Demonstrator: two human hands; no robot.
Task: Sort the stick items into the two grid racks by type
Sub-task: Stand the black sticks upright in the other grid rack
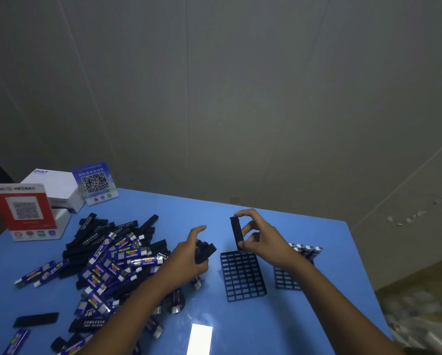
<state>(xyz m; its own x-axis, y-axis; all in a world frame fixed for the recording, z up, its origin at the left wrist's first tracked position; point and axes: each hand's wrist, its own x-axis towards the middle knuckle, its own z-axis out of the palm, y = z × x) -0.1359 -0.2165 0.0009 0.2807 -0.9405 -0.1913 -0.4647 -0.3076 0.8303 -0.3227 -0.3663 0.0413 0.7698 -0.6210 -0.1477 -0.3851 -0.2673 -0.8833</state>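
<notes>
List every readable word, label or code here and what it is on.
"CHNT": white box.
QR code, words blurred: blue sign.
QR code, words blurred: red sign.
White and yellow print, too small to read: sticks.

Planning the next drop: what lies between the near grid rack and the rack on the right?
In the head view, only a bare strip of blue table separates the near grid rack from the right rack; the right forearm crosses above it.

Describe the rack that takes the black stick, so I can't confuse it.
On the blue table, look just below the right hand holding the black stick. That near rack is empty; the far rack, right of it, already holds silver-capped sticks.
</notes>
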